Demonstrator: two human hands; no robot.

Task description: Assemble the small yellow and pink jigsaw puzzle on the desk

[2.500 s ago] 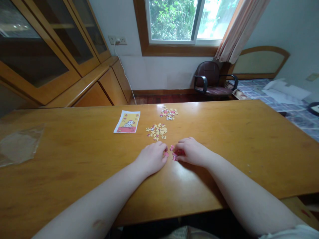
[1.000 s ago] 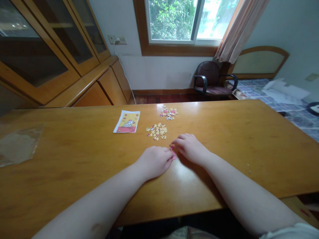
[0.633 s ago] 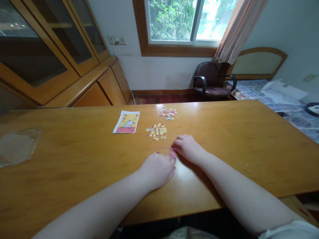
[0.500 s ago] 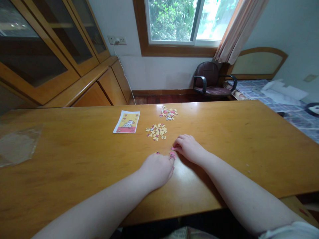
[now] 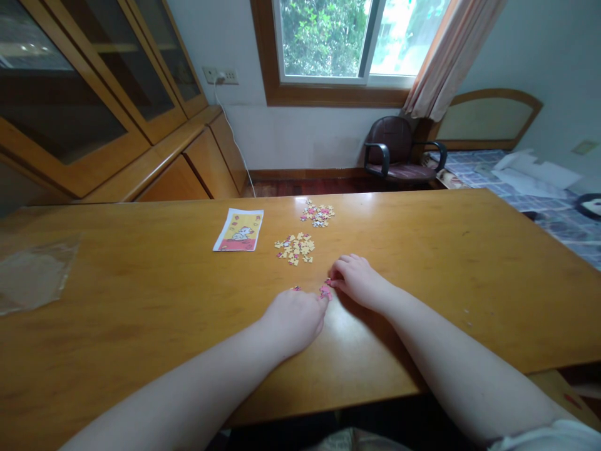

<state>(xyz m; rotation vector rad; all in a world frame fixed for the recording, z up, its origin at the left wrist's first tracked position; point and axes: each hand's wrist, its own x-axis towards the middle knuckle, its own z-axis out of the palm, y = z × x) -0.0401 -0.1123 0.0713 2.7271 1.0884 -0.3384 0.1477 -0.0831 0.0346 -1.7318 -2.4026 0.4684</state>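
Left hand: the left hand (image 5: 293,318) lies knuckles up on the table (image 5: 422,300), a little in from the middle of the near edge. Its fingers are curled under, the tips against the pink puzzle pieces (image 5: 325,290). I cannot tell whether they grip one.
Right hand: the right hand (image 5: 359,280) rests just beyond and to the right of the left, fingers bent and close together, the tips meeting the same pink pieces from the other side. Whether it pinches a piece is hidden.
Pink pieces: a small cluster flat on the wood between the two sets of fingertips, toward the near edge. One stray piece (image 5: 295,288) sits just beyond the left knuckles.
Yellow pile: a loose heap of yellow pieces (image 5: 295,247) near the middle of the table, a little beyond the hands.
Mixed pile: a second heap (image 5: 318,213), pink and yellow, close to the far edge.
Picture card: a printed card (image 5: 238,230), yellow above and red below, to the left of the yellow pile.
Plastic bag: a clear bag (image 5: 32,272) lies flat by the left edge, well apart from everything else.
Beyond the table: a dark armchair (image 5: 393,150) stands under the window (image 5: 357,37), and wooden cabinets (image 5: 117,106) line the left wall.
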